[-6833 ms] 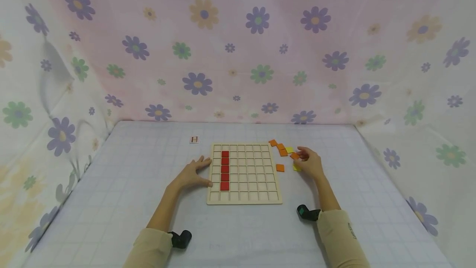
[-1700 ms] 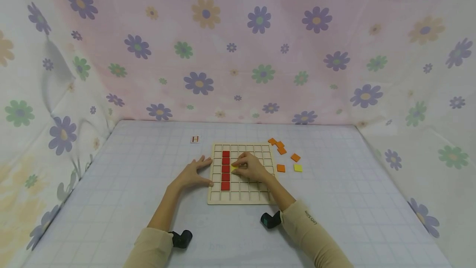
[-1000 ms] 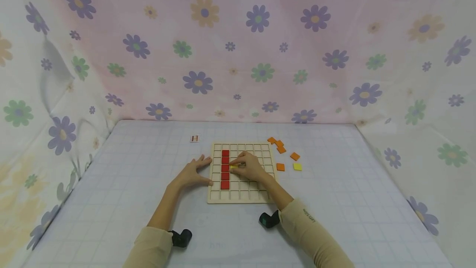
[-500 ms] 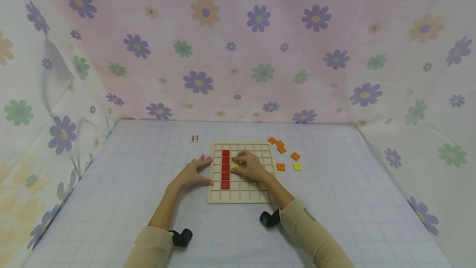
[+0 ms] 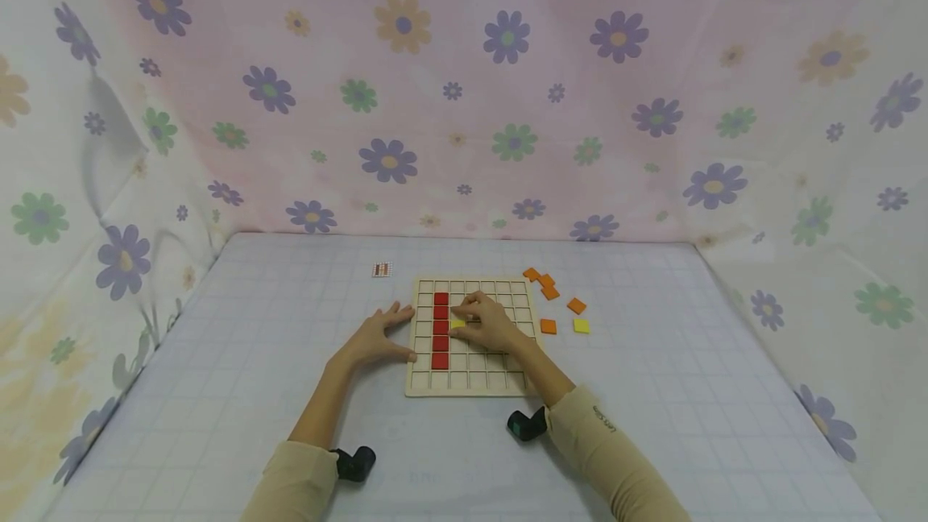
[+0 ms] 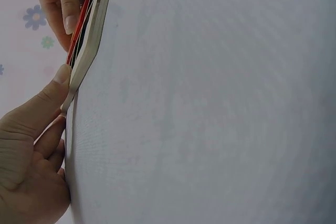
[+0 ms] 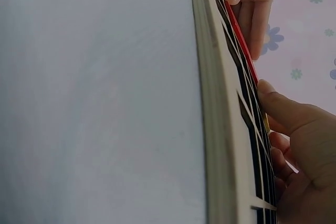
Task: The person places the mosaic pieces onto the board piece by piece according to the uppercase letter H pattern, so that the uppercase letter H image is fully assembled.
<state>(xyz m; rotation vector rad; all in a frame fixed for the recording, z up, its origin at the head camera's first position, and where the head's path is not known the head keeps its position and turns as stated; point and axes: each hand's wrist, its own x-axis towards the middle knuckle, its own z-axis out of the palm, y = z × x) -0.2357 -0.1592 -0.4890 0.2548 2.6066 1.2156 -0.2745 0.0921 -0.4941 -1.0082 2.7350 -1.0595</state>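
Observation:
In the head view, a pale wooden grid board (image 5: 478, 392) lies flat on the table. A column of several red square tiles (image 5: 441, 327) fills cells near its left side. My left hand (image 5: 370, 340) rests at the board's left edge, thumb and fingers spread; the left wrist view shows its thumb (image 6: 44, 95) touching the rim. Over the board, the thumb and forefinger of my right hand (image 5: 489, 325) pinch a yellow tile (image 5: 457, 324) by its near and far edges, in the cell right of the middle red tile. In the right wrist view its thumb (image 7: 286, 106) partly hides that tile.
Right of the board lie several loose orange tiles (image 5: 548, 327) and one yellow tile (image 5: 582, 326). A small printed card (image 5: 382, 270) with a grid pattern sits behind the board to the left. Flowered cloth (image 5: 464, 119) hangs around the table.
Since the oldest frame, my right hand has moved left from the loose tiles onto the board with a yellow tile. Over the last second that tile has come to lie flatter. My left hand stays put.

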